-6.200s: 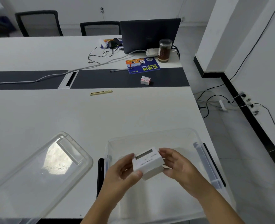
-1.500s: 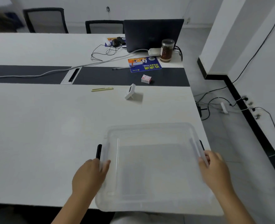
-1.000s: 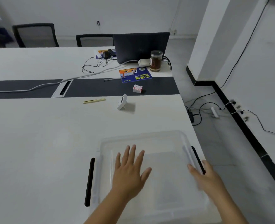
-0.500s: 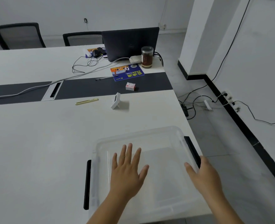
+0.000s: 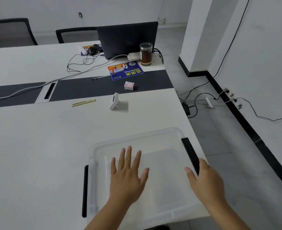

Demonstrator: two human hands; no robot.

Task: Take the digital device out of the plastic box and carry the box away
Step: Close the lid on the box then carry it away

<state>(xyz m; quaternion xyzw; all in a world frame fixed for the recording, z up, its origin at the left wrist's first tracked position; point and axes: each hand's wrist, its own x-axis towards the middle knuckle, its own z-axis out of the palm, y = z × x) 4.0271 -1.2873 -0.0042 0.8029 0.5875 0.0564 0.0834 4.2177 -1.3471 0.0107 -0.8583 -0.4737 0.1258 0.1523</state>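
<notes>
The clear plastic box point(image 5: 137, 140) sits at the table's near right corner with its lid on and black latches on the left point(image 5: 85, 190) and right point(image 5: 189, 150). My left hand point(image 5: 128, 176) lies flat on the lid with its fingers spread. My right hand point(image 5: 206, 185) wraps the box's right edge just behind the right latch, thumb on the lid, fingers hidden over the side. The small white digital device point(image 5: 114, 102) stands propped on the table point(image 5: 37, 146), well beyond the box.
A yellow pen point(image 5: 83, 102) lies left of the device, and a small red-and-white carton point(image 5: 129, 85) sits behind it. Farther back are a blue leaflet point(image 5: 126, 72), a jar point(image 5: 146, 53), a laptop point(image 5: 128, 39) and cables. The table's right edge drops to floor with cables point(image 5: 203, 100).
The device, earlier held over the open box, now stands on the table and the lid is on. My left hand moved from the box's left side onto the lid.
</notes>
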